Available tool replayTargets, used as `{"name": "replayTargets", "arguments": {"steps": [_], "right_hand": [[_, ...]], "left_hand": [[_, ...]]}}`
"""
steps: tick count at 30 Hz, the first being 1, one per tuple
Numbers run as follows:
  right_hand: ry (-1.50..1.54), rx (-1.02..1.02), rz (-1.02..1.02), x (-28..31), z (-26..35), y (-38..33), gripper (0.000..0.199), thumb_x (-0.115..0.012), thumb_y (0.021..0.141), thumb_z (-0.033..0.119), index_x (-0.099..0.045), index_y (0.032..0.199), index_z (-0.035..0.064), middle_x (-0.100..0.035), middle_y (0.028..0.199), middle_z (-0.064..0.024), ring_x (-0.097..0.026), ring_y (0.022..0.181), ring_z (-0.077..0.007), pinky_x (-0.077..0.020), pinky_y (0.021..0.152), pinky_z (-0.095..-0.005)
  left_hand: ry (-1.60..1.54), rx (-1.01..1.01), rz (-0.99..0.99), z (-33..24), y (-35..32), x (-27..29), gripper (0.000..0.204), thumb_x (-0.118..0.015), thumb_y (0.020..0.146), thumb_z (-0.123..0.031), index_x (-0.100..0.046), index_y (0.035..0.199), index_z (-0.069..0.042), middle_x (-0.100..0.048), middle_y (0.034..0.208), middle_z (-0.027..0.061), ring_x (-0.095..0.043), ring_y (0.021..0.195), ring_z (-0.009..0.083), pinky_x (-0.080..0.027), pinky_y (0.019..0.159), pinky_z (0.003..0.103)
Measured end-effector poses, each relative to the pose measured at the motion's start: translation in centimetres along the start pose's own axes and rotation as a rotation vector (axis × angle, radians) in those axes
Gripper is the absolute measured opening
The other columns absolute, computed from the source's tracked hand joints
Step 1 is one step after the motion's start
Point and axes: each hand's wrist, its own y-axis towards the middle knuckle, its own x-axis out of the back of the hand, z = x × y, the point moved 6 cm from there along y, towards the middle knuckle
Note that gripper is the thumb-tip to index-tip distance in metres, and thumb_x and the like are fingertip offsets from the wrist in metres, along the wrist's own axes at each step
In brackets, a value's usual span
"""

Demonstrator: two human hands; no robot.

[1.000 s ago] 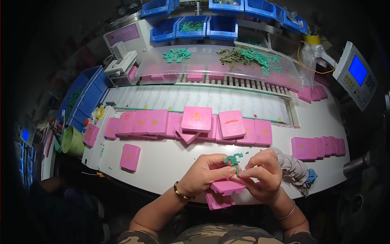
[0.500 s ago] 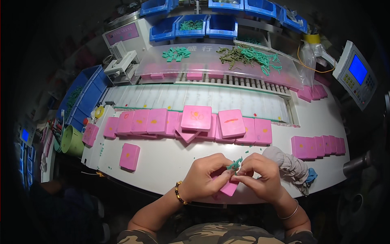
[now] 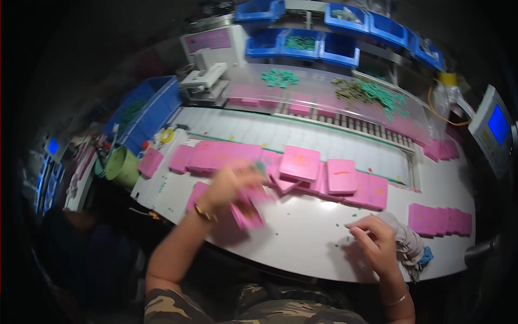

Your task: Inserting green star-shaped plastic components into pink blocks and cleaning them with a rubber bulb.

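Observation:
My left hand [image 3: 229, 186], smeared by motion, is closed on a pink block [image 3: 248, 216] with a reddish-brown patch on its side. A small green piece [image 3: 260, 166] shows at its fingertips. Another pink block [image 3: 196, 195] lies on the table, partly behind my left wrist. My right hand [image 3: 376, 240] hovers low over the table at the right, thumb and forefinger drawn together; whatever is between them is too small to make out. Tiny green bits [image 3: 338, 225] are scattered near its fingertips.
A row of pink blocks [image 3: 226, 156], some stacked, runs before the white conveyor [image 3: 302, 143]. More pink blocks [image 3: 431, 220] and a grey cloth [image 3: 404, 237] lie right. Green and olive pieces rest on a clear shelf [image 3: 318, 81] under blue bins [image 3: 339, 51]. A green bucket [image 3: 123, 166] stands left.
My hands have parted: the left has swung left and away from me with the pink block and green piece, the right has drawn off to the right. The view has also shifted.

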Motion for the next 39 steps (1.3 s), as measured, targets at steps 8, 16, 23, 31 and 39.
{"name": "replayTargets", "arguments": {"steps": [8,16,23,31,39], "right_hand": [[-0.122,0.146,-0.248,2.2,0.6,-1.2,0.019,-0.072,0.075,-0.002,-0.054,0.076,0.0031,-0.049,0.076,-0.0048,-0.044,0.059,-0.0125,-0.0323,0.05,-0.0249],[-0.536,0.126,-0.14,6.1,0.9,-3.2,0.064,-0.08,0.059,0.004,-0.055,0.118,0.0043,-0.054,0.114,-0.017,-0.051,0.106,-0.0365,-0.0402,0.093,-0.0436],[-0.894,0.206,0.123,4.9,-0.1,-3.0,0.065,-0.067,0.071,0.0,-0.053,0.134,0.0103,-0.054,0.126,-0.0167,-0.054,0.108,-0.0347,-0.0389,0.097,-0.0469],[-0.867,0.575,-0.516,6.6,8.8,-3.1,0.069,-0.07,0.067,0.001,-0.054,0.134,0.0029,-0.059,0.126,-0.025,-0.059,0.111,-0.0347,-0.0433,0.089,-0.042],[-0.996,0.723,-0.051,0.5,8.7,-1.6,0.045,-0.062,0.078,0.019,-0.066,0.123,0.0158,-0.063,0.125,-0.0126,-0.059,0.086,-0.0217,-0.0418,0.074,-0.0335]], "left_hand": [[-0.605,-0.409,-0.533,-6.0,2.2,16.9,0.031,-0.054,0.097,-0.034,-0.062,0.112,-0.008,-0.065,0.106,0.0074,-0.065,0.091,0.0206,-0.055,0.079,0.04],[-0.861,0.02,-0.172,-0.4,0.4,-2.4,0.036,-0.059,0.096,-0.041,-0.056,0.112,-0.009,-0.067,0.102,0.0077,-0.067,0.089,0.0181,-0.057,0.08,0.033],[-0.748,0.103,0.137,1.0,-1.3,-10.8,0.035,-0.049,0.099,-0.039,-0.054,0.107,-0.005,-0.06,0.084,0.0097,-0.061,0.07,0.0202,-0.049,0.057,0.028],[-0.674,0.17,0.25,1.5,-2.0,-15.5,0.028,-0.038,0.102,-0.028,-0.05,0.109,-0.004,-0.058,0.083,0.0114,-0.059,0.062,0.0232,-0.045,0.05,0.03],[-0.325,-0.074,0.153,0.4,-2.4,-15.6,0.026,-0.037,0.101,-0.021,-0.052,0.112,-0.003,-0.054,0.097,0.0008,-0.045,0.084,0.0039,-0.04,0.08,0.022]]}}
